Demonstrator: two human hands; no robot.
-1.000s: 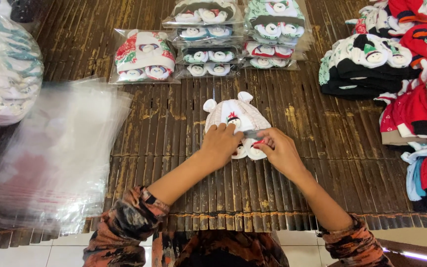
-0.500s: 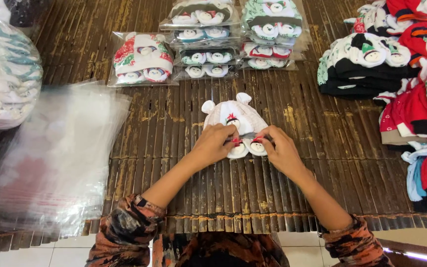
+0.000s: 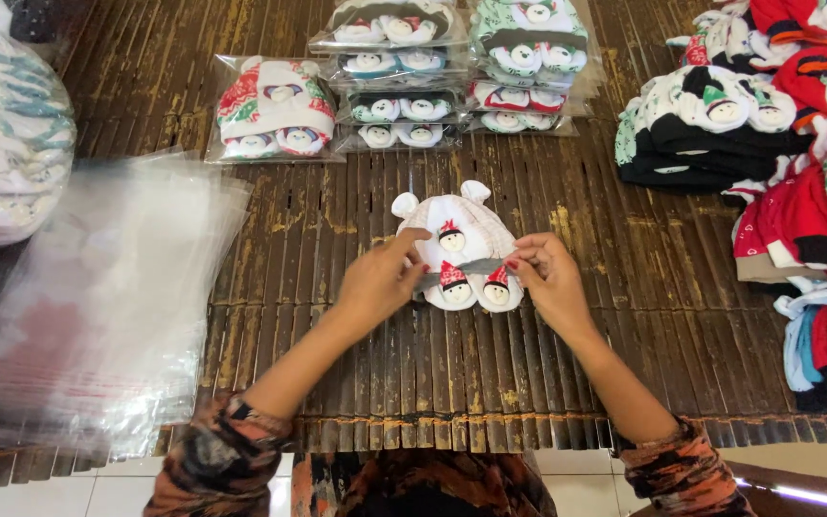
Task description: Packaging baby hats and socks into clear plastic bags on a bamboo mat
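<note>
Two hands pinch a thin grey strip (image 3: 461, 269) across the white baby hat set (image 3: 459, 251) mid-mat, left hand (image 3: 382, 284) & right hand (image 3: 545, 279) w/ fingers closed on its ends; uneven pull could skew it or shift the mitts.

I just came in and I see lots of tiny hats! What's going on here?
A person is handling a little white baby hat set with penguin faces on a dark slatted mat. The left hand and right hand pinch a thin strip across it. Bagged sets lie stacked above, empty clear bags on the left, loose hats on the right.
</note>
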